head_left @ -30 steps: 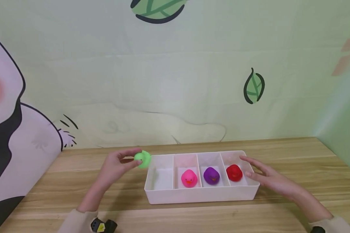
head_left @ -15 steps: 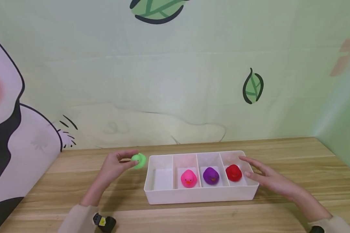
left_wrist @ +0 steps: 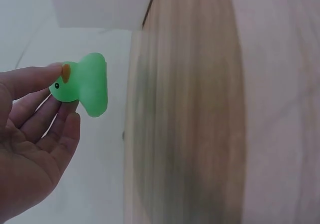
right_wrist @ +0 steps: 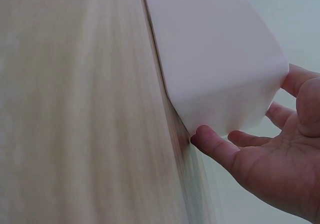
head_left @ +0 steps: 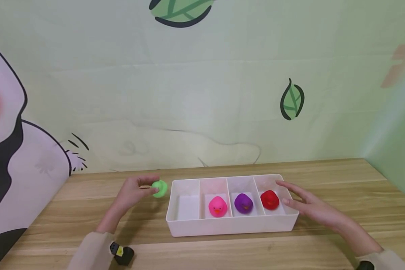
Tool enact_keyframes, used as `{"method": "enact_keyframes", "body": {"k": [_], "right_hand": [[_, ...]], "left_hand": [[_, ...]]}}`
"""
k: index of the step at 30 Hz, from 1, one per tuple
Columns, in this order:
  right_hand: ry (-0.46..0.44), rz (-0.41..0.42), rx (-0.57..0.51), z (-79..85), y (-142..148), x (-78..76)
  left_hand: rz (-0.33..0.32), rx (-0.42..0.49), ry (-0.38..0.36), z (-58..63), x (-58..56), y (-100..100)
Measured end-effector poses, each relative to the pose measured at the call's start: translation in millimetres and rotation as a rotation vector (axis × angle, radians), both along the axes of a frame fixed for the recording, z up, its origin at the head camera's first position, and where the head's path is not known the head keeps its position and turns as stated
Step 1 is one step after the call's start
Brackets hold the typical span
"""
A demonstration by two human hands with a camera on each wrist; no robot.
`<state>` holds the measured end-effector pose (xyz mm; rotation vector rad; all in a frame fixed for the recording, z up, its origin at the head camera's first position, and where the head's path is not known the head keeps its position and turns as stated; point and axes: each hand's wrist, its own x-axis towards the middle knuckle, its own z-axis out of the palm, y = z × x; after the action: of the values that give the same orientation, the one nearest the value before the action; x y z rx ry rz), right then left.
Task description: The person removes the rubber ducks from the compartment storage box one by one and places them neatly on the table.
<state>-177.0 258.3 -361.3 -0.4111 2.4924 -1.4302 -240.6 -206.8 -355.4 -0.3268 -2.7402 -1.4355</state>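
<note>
My left hand (head_left: 132, 192) pinches a light green rubber duck (head_left: 160, 188) between thumb and fingers, just left of the white divided box (head_left: 229, 227). In the left wrist view the duck (left_wrist: 92, 85) lies sideways, its head toward my palm and its orange beak by the thumb. A pink duck (head_left: 218, 206), a purple duck (head_left: 243, 203) and a red duck (head_left: 270, 200) sit one to a compartment; the leftmost compartment (head_left: 187, 206) holds nothing. Around the box's right end, my right hand (head_left: 310, 204) rests with fingers spread; the right wrist view shows fingertips against the end wall (right_wrist: 225, 109).
The box stands on a wood-grain table (head_left: 243, 251). Behind it hangs a pale green wall covering (head_left: 202, 93) with printed leaves, close to the table's back edge. A dark device is strapped on the left sleeve (head_left: 93, 249).
The green duck has moved slightly left and down with my left hand, away from the box's left end. My right hand stays at the right end.
</note>
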Motion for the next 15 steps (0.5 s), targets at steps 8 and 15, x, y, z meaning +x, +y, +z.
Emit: {"method": "enact_keyframes", "body": {"k": [8, 15], "right_hand": [[0.003, 0.002, 0.004, -0.9, 0.7, -0.7], [0.007, -0.003, 0.009, -0.4, 0.2, -0.1]], "left_hand": [[-0.037, -0.069, -0.011, -5.5, -6.1, -2.9], [-0.027, -0.091, -0.035, -8.4, -9.0, -2.0]]}}
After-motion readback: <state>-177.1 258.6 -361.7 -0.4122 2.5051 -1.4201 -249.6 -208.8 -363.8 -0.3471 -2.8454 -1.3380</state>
